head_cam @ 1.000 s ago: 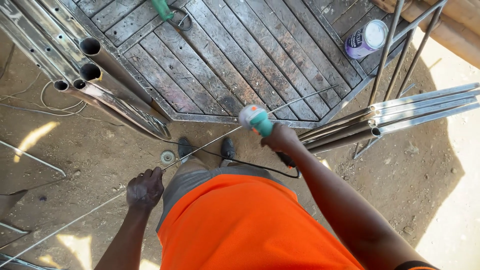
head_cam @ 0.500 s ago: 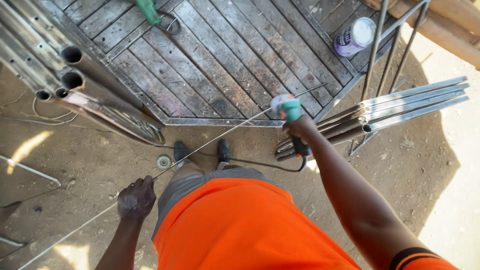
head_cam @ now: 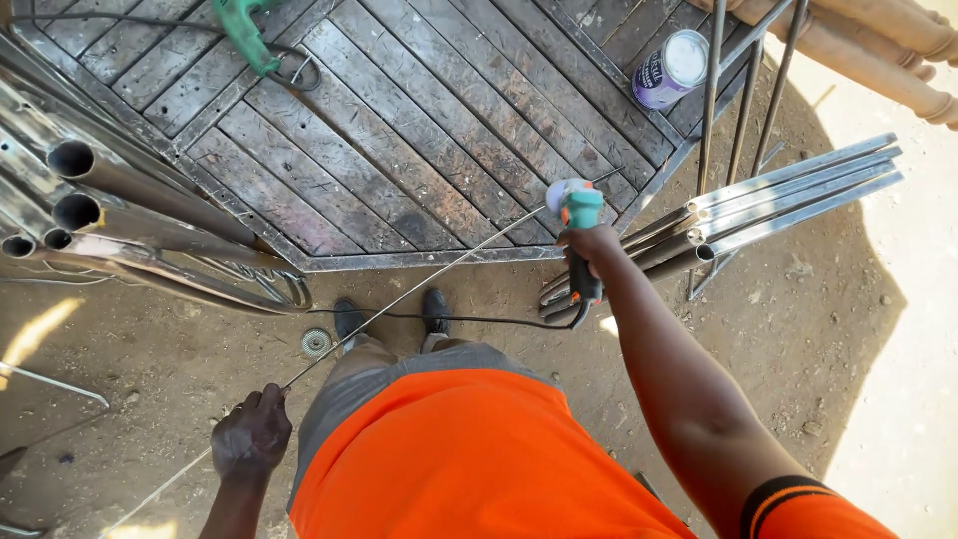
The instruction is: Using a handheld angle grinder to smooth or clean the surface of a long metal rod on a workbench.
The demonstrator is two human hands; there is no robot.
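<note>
**Rod and grinder in hand**

The left hand (head_cam: pixel 251 436) is clamped on a thin steel rod (head_cam: pixel 419 284) that runs up to the teal angle grinder (head_cam: pixel 577 215). The right hand (head_cam: pixel 589 248) grips the grinder's handle, with a bundle of metal tubes (head_cam: pixel 788 200) just beyond it.

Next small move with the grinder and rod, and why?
Probably lower the grinder onto the thin rod. The right hand holds its disc right at the rod above the metal gate, while the left hand grips the rod's near end, steadying it.
</note>
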